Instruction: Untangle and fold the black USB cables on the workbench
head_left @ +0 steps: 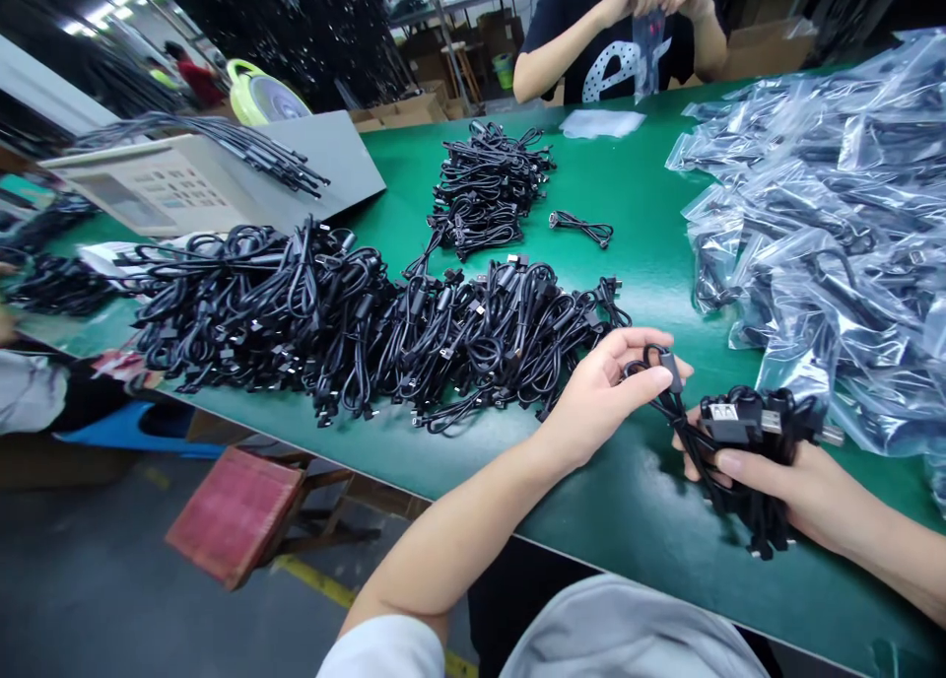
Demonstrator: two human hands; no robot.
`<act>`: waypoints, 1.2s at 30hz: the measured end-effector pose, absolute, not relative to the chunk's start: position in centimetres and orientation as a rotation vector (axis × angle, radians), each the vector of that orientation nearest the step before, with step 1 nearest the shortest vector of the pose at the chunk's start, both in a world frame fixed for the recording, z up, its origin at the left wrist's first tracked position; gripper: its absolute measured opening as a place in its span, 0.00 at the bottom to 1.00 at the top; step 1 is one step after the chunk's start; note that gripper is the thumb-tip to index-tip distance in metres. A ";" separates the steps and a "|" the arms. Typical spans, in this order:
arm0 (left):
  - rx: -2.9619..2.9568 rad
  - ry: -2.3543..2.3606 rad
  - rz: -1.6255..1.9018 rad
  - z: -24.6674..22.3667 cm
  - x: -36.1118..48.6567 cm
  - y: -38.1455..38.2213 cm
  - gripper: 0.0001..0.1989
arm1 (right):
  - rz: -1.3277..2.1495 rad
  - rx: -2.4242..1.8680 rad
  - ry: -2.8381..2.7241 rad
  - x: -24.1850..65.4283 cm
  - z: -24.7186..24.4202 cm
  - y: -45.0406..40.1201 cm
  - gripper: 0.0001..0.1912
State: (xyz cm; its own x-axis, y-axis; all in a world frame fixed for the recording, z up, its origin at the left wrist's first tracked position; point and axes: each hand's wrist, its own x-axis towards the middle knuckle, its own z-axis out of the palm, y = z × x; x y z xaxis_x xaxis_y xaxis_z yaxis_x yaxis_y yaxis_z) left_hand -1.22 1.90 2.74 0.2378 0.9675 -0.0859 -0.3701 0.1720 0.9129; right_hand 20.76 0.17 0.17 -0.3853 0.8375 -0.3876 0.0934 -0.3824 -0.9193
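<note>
Between the thumb and fingers of my left hand (602, 397) is one end of a coiled black USB cable (671, 372), at its thick grey-black block. My right hand (787, 481) is wrapped round a bunch of black USB cables (746, 437), their metal plugs pointing several ways. The left hand's cable runs down against this bunch, and I cannot tell whether the right fingers also grip it. Left of my hands lies a long heap of tied black cables (370, 323) on the green table (473, 461).
Clear plastic bags with cables (835, 235) pile up on the right. Farther back lie a smaller cable stack (488, 180), a single tied cable (581, 230) and flat plastic bags (602, 123). Across the table a person (621, 37) holds a bag. A red-topped stool (235, 510) stands below the table's edge.
</note>
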 end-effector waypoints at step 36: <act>0.944 0.636 1.010 1.7 0.2 0.9 0.21 | 1.730 -1.291 -1.389 21.4 0.2 0.9 0.15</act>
State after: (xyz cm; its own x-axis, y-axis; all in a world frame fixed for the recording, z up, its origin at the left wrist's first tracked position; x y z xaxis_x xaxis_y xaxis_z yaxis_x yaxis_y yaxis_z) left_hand 0.23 0.86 1.66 0.4150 0.9095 -0.0260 -0.4165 0.2153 0.8833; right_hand 21.41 0.90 0.17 -0.3738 0.8670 -0.3295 0.1345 -0.3008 -0.9442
